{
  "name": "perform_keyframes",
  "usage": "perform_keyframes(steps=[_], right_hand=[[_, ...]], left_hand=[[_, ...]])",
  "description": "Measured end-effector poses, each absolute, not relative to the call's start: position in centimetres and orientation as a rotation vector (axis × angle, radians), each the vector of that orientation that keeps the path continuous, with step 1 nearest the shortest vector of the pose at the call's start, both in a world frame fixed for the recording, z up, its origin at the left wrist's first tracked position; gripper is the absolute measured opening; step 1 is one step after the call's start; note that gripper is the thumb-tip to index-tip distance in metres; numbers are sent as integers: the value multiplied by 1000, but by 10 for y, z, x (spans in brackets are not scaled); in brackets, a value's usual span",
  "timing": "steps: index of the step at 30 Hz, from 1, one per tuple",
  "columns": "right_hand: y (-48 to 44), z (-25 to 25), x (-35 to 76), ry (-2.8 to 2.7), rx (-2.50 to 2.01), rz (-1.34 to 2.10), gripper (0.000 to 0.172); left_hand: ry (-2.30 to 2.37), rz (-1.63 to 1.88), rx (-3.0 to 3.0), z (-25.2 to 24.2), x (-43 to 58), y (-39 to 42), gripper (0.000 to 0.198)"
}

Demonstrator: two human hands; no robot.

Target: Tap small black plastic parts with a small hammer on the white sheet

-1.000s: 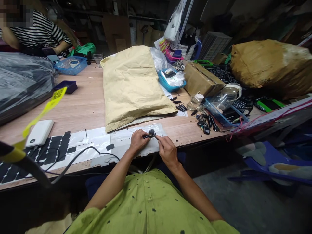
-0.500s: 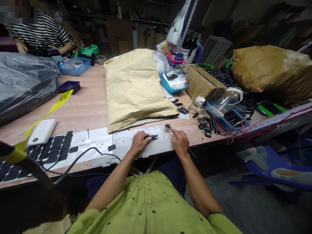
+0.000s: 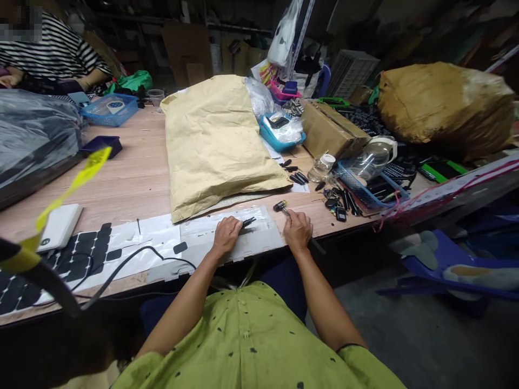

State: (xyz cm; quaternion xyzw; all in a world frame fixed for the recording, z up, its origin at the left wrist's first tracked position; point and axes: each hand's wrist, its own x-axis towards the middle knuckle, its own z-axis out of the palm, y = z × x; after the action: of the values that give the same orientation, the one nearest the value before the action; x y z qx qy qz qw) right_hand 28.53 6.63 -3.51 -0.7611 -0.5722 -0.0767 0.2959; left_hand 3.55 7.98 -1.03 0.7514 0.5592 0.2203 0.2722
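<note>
The grip of the left hand (image 3: 226,236) pinches a slim black part (image 3: 248,221) over the pale sheet (image 3: 263,242), while that of the right hand (image 3: 298,231) closes around a small hammer (image 3: 279,206); steady bracing, with knuckles clear of the hammer's head, should serve best.

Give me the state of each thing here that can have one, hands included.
Left hand: closed on a part
Black part: held, end sticking out
Right hand: closed on a tool
Hammer: held, head exposed
Clear jar: upright, white lid on
Turquoise basket: loaded with clear plastic
</note>
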Motion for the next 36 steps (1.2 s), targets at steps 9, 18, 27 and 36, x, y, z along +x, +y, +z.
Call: perform_keyframes(steps=[9,18,27,36], right_hand=[[69,-37,285,-1534,-2013,-256,31],[68,-38,286,-1536,-2026,-245,32],[67,-36,284,-1508,-2032,-204,31],[66,-38,283,-1521,-1990,-251,31]], left_hand=[[1326,537,2120,-4,19,62,33],[1114,396,2322,-9,-10,9,17],[1129,338,2393,-5,-8,-3,30],[1434,731,2115,14,24,96,26]])
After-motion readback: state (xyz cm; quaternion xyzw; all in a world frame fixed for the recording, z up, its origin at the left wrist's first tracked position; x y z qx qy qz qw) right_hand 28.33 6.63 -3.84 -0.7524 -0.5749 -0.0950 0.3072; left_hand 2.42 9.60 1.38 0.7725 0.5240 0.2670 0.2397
